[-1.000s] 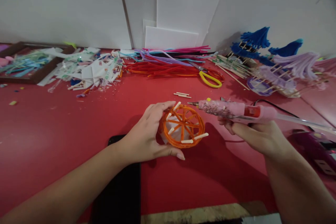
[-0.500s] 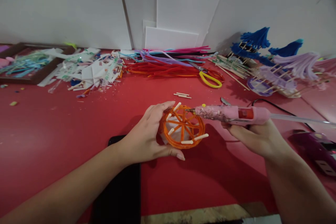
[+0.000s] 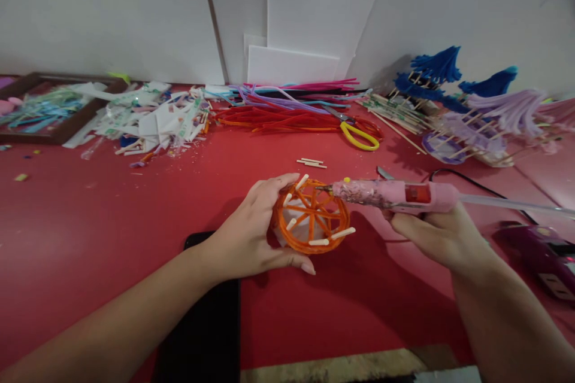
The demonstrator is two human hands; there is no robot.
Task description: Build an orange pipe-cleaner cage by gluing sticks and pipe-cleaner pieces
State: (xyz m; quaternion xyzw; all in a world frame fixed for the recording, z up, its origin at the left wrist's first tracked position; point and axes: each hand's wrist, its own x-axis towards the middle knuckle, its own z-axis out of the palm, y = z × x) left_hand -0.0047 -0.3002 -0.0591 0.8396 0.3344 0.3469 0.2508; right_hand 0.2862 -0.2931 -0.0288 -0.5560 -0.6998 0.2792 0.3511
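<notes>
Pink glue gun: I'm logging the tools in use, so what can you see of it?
The pink, plastic-looking glue gun is held roughly level in the right hand, its metal nozzle pointing left. Brownish-grey residue crusts the front barrel, a yellow spot sits on top, and a reddish window shows farther back. A clear, rod-shaped stick protrudes from the rear. The tip is at the far part of the orange, fuzzy spoked wheel; contact is unclear. The hand hides most of the handle.

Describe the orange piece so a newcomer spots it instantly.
On the red table, find the left hand near the picture's middle. It holds a round orange frame, with the pink glue gun pointing at it from the right. Its wheel-like spokes and short pale sticks around its rim set it apart from its neighbours.
</notes>
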